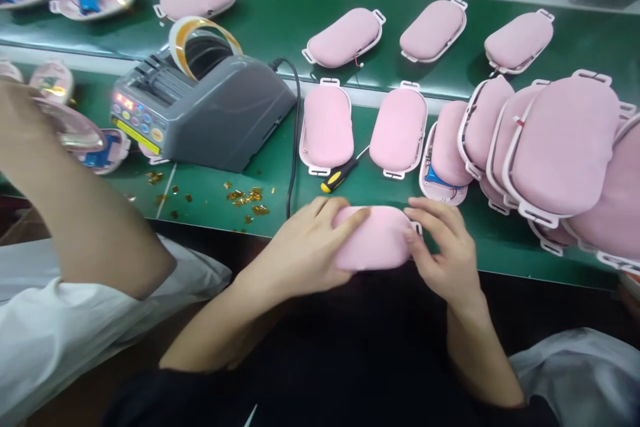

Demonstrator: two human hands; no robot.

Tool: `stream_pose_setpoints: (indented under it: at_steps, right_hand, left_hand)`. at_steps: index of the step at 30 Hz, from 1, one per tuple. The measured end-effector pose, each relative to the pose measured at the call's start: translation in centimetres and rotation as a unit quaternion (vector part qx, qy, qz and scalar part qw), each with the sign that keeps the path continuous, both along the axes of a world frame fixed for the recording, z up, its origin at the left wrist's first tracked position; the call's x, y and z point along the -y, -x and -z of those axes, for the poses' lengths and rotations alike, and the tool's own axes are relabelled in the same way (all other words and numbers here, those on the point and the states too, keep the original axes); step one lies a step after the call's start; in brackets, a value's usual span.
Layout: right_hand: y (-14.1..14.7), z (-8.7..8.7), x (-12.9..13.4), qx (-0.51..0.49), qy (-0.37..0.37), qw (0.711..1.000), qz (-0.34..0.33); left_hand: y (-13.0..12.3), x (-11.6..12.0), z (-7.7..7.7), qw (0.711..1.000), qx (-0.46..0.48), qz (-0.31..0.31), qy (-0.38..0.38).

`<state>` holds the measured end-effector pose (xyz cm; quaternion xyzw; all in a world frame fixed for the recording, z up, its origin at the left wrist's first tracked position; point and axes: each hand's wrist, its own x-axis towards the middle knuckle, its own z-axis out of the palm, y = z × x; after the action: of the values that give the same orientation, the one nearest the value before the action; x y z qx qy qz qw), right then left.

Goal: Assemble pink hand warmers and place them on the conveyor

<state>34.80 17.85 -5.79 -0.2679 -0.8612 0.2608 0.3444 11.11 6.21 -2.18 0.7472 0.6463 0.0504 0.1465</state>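
Note:
A pink padded oval device (375, 240) with a white strap loop at its right end is held at the bench's front edge. My left hand (315, 240) wraps round its left end, thumb along the upper side. At the opposite end my right hand (443, 247) pinches the rim by the loop, with thumb and fingers on it. Just beyond lie a yellow and black screwdriver (340, 177) and two similar pink devices, one to its left (327, 127) and one to its right (399, 128).
A grey tape dispenser (215, 113) stands at the left, its black cable (295, 147) running forward. Scraps of amber tape (247, 197) litter the bench. Pink devices are stacked (563, 147) at the right; more line the back shelf (345, 37). A co-worker's arm (85, 193) reaches in from the left.

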Motion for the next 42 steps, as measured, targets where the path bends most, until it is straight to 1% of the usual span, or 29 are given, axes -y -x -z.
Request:
stream_pose_setpoints:
  at_steps: [2, 3, 4, 5, 6, 7, 8, 9, 10, 12, 14, 17, 21, 24, 27, 30, 32, 34, 36, 38, 40, 42]
  right_hand:
    - [0.6, -0.9, -0.6, -0.015, 0.004, 1.0, 0.008]
    - [1.4, -1.3, -0.9, 0.004, 0.003, 1.0, -0.003]
    - [2.5, -1.7, -1.3, 0.049, 0.003, 0.998, -0.026]
    - [3.9, -2.0, -1.5, 0.114, 0.008, 0.992, -0.055]
    - [5.5, -2.3, -1.7, 0.193, 0.015, 0.978, -0.083]
    - [7.2, -2.4, -1.8, 0.272, 0.028, 0.956, -0.103]
    - [8.9, -2.4, -1.9, 0.331, 0.037, 0.937, -0.103]
    - [10.4, -2.3, -1.8, 0.368, 0.04, 0.924, -0.096]
    - [11.7, -2.2, -1.7, 0.39, 0.042, 0.916, -0.084]
    - [13.1, -1.9, -1.1, 0.406, 0.039, 0.911, -0.06]
    - [13.4, -1.6, -0.6, 0.414, 0.043, 0.908, -0.043]
    - [12.7, -1.2, 0.0, 0.411, 0.058, 0.909, -0.032]
    - [12.3, -0.9, 0.0, 0.388, 0.057, 0.919, -0.043]
    - [12.5, -0.8, -0.2, 0.377, 0.063, 0.922, -0.052]
    - [13.4, -0.6, -0.3, 0.365, 0.073, 0.927, -0.052]
    - [13.8, -0.5, -0.3, 0.329, 0.076, 0.938, -0.078]
    - [13.2, -0.5, 0.0, 0.308, 0.075, 0.945, -0.085]
    - [11.8, -0.6, 0.4, 0.309, 0.088, 0.944, -0.069]
    - [10.2, -0.7, 1.0, 0.334, 0.107, 0.936, -0.024]
    - [9.3, -0.8, 1.3, 0.353, 0.111, 0.929, 0.018]
    - [9.4, -0.9, 1.3, 0.347, 0.101, 0.932, 0.021]
    - [10.1, -1.0, 0.9, 0.334, 0.094, 0.938, 0.0]
  left_hand:
    - [0.4, 2.7, 0.0, 0.998, 0.048, -0.018, 0.034]
    - [0.7, 4.2, 0.2, 0.996, 0.075, -0.034, 0.048]
    - [1.1, 5.6, 0.5, 0.992, 0.101, -0.048, 0.057]
    - [1.4, 6.8, 0.9, 0.989, 0.123, -0.064, 0.059]
    - [1.8, 7.8, 1.4, 0.985, 0.139, -0.087, 0.058]
    - [2.0, 8.7, 1.8, 0.981, 0.151, -0.113, 0.053]
    - [2.3, 9.3, 2.2, 0.976, 0.161, -0.14, 0.048]
    - [2.4, 9.7, 2.4, 0.97, 0.171, -0.165, 0.043]
    - [2.6, 10.0, 2.6, 0.965, 0.184, -0.183, 0.039]
    - [2.7, 10.1, 2.6, 0.956, 0.214, -0.197, 0.032]
    - [2.9, 9.8, 2.6, 0.952, 0.234, -0.196, 0.025]
    - [2.9, 9.1, 2.6, 0.953, 0.235, -0.189, 0.004]
    - [2.6, 8.3, 2.6, 0.95, 0.238, -0.2, -0.026]
    - [2.2, 8.1, 2.6, 0.948, 0.238, -0.211, -0.025]
    - [2.1, 8.2, 2.7, 0.95, 0.22, -0.22, -0.02]
    - [2.0, 8.8, 2.7, 0.942, 0.217, -0.251, -0.047]
    - [1.9, 9.3, 2.4, 0.933, 0.233, -0.268, -0.051]
    - [1.9, 9.7, 2.1, 0.932, 0.234, -0.272, -0.044]
    - [1.9, 9.6, 2.1, 0.939, 0.208, -0.27, -0.044]
    - [1.8, 9.2, 2.3, 0.948, 0.172, -0.264, -0.046]
    - [1.6, 8.7, 2.7, 0.955, 0.137, -0.258, -0.053]
    - [1.5, 8.4, 2.9, 0.958, 0.115, -0.255, -0.056]
